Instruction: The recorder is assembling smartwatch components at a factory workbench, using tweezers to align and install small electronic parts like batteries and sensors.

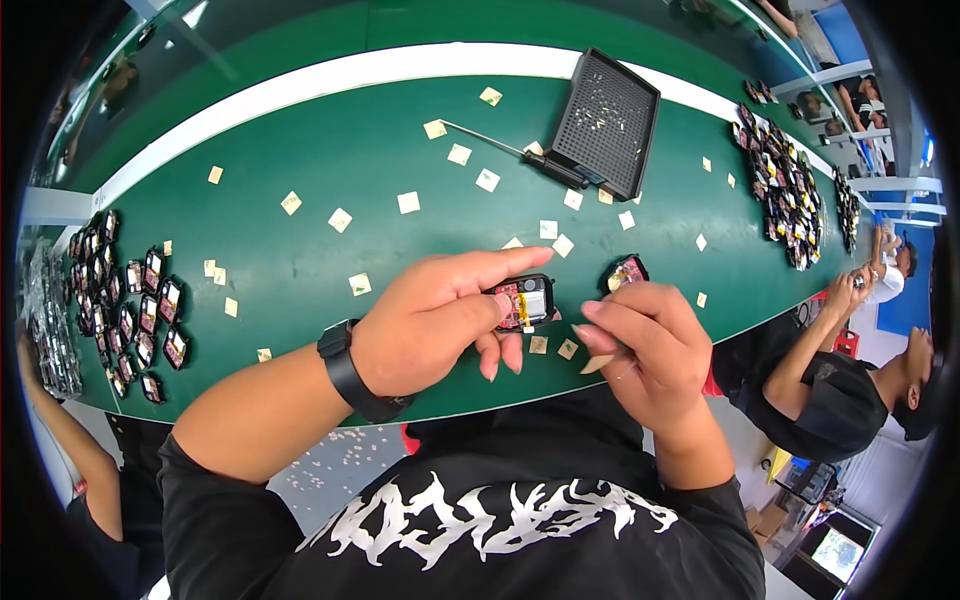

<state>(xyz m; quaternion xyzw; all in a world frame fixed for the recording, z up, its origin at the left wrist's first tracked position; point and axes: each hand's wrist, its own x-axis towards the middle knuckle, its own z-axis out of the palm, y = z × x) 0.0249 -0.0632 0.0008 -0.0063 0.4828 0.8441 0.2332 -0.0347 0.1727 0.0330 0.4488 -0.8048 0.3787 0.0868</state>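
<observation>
In my left hand point(435, 320), thumb on top and fingers beneath, is a small open black-cased electronic device point(530, 303). Its red circuit board, silver cell and a strip of yellow tape show. Close to its right, my right hand point(655, 345) pinches a small pale yellow paper piece point(597, 363) between thumb and fingers. Just beyond the right fingers a second open device point(626, 272) lies on the green table point(300, 255), partly covered by that hand. Small cream paper squares point(409, 203) are scattered around both hands.
A black perforated tray point(607, 120) holding tiny parts stands at the far side. Against it lies a screwdriver point(490, 141). Similar devices are grouped at the left point(148, 312) and far right point(785, 190). Other people point(835, 385) sit along the table at both sides.
</observation>
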